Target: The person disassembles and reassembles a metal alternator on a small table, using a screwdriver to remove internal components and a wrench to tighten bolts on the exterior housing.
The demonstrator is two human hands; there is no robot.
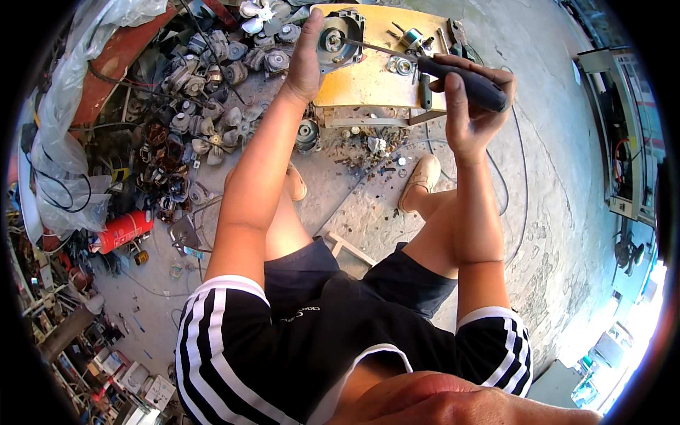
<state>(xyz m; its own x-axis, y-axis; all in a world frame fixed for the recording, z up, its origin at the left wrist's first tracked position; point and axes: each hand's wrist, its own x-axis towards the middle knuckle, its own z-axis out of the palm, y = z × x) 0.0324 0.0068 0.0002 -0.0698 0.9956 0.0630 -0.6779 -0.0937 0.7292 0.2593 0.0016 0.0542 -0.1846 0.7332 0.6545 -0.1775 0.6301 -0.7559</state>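
My left hand [306,65] grips a round metal motor housing [352,30] by its left side, with the hollow inner face showing. In my right hand [471,117] is a screwdriver [464,81], held by its thick black handle. Its thin shaft points left, and the tip reaches the inside of the housing near the central hub; whether it touches cannot be made out. Both hands are raised above a yellow-topped low table [379,88]. A motor rotor [411,40] and a small round metal part [401,66] lie on the tabletop near the shaft.
Another black handle [425,92] lies at the table's near right edge. Heaped motors and fans [212,99] cover the floor at left, near a red cylinder [126,231]. A cable [524,177] curves across the concrete at right. Small debris [361,152] litters the floor before the table.
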